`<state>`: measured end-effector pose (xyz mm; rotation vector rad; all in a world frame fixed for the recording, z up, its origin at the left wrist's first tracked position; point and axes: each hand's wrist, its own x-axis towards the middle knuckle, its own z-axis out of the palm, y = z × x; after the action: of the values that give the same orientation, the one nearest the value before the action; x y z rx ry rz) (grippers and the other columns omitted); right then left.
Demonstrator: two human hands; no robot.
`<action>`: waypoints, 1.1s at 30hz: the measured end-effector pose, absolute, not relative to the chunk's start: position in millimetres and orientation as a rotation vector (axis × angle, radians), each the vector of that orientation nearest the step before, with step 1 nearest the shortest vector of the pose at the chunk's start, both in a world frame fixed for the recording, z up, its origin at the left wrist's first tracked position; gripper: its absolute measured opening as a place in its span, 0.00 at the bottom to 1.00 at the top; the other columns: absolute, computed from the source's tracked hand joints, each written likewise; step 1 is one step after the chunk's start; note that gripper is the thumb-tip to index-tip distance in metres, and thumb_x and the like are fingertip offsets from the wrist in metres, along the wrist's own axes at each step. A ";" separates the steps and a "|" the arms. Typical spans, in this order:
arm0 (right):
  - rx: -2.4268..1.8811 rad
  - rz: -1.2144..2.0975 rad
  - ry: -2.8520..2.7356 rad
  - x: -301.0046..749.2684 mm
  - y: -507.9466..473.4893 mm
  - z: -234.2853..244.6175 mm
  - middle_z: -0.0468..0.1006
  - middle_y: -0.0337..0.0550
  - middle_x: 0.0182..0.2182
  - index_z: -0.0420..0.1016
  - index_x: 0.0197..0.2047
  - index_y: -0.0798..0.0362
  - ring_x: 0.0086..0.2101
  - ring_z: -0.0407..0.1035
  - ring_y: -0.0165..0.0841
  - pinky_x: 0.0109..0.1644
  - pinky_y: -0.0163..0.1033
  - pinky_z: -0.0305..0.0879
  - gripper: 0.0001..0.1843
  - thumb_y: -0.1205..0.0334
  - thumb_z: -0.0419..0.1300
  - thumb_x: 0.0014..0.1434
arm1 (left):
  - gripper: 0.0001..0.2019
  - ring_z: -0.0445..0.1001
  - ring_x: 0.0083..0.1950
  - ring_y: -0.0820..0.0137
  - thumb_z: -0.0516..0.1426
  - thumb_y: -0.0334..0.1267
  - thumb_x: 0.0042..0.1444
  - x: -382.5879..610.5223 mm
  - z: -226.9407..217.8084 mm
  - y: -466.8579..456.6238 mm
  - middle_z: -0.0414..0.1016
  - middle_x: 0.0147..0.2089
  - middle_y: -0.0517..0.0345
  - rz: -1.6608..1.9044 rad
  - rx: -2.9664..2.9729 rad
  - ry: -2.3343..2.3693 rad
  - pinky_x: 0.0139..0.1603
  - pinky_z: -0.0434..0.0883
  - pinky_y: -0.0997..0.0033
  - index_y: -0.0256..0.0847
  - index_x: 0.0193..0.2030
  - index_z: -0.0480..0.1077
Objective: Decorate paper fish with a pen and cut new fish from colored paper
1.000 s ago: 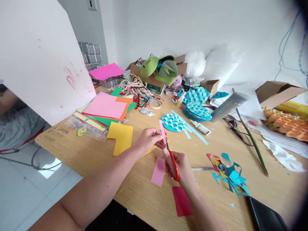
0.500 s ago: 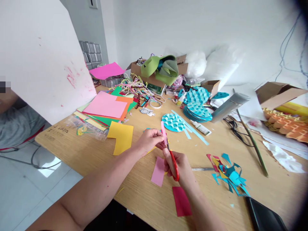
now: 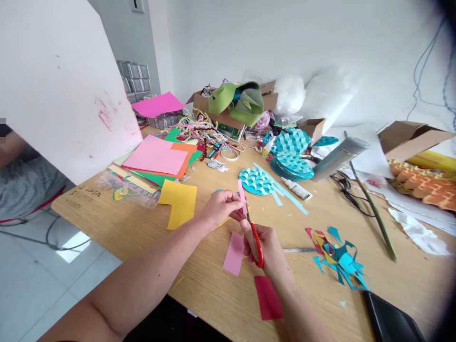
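Observation:
Between the thumb and fingers of my left hand is a narrow pink paper strip, its top end sticking up. My right hand is closed around red-handled scissors, whose blades point up at the strip. Whether the blades are cutting into the paper I cannot tell. Below my hands lies a pink paper piece, and nearer to me a dark red paper piece. Left of my left hand rests an L-shaped yellow sheet. Small coloured scraps are partly hidden behind my fingers.
Stacked coloured paper lies at the left beside a white board. Blue layered paper discs, a glue bottle and a grey cylinder stand or lie farther back. Paper scraps and a black phone-like object are at the right.
My hands hold nearly the same pose; the right hand and scissors have shifted very slightly. The strip and surrounding papers look unchanged.

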<state>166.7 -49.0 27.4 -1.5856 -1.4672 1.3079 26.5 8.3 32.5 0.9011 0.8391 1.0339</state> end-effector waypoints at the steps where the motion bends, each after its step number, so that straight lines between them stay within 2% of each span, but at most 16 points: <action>1: -1.587 1.309 -1.470 166.8 -49.0 27.1 0.67 0.38 0.11 0.62 0.17 0.52 0.11 0.59 0.25 0.15 0.31 0.52 0.34 0.29 0.56 0.51 | 0.05 0.75 0.23 0.72 0.57 0.27 0.50 26.4 32.3 8.4 0.76 0.23 0.56 1.032 0.903 0.838 0.27 0.72 0.76 0.35 0.25 0.68; 12: -1.580 1.299 -1.515 168.4 -48.0 27.5 0.68 0.39 0.13 0.64 0.18 0.53 0.12 0.62 0.27 0.15 0.31 0.54 0.32 0.31 0.56 0.54 | 0.05 0.73 0.21 0.74 0.61 0.31 0.46 28.5 31.1 7.7 0.73 0.21 0.61 1.012 0.941 0.829 0.25 0.70 0.76 0.36 0.23 0.68; 33: -1.555 1.310 -1.526 168.3 -47.2 27.4 0.69 0.39 0.14 0.66 0.18 0.54 0.14 0.63 0.28 0.17 0.31 0.54 0.33 0.31 0.55 0.54 | 0.04 0.73 0.22 0.73 0.59 0.32 0.46 27.4 29.7 7.8 0.74 0.22 0.58 0.965 1.020 0.830 0.26 0.71 0.74 0.36 0.22 0.69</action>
<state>168.3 -47.2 27.4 -1.5551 -1.5261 1.3103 27.4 7.8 29.7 1.0204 0.8301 0.9655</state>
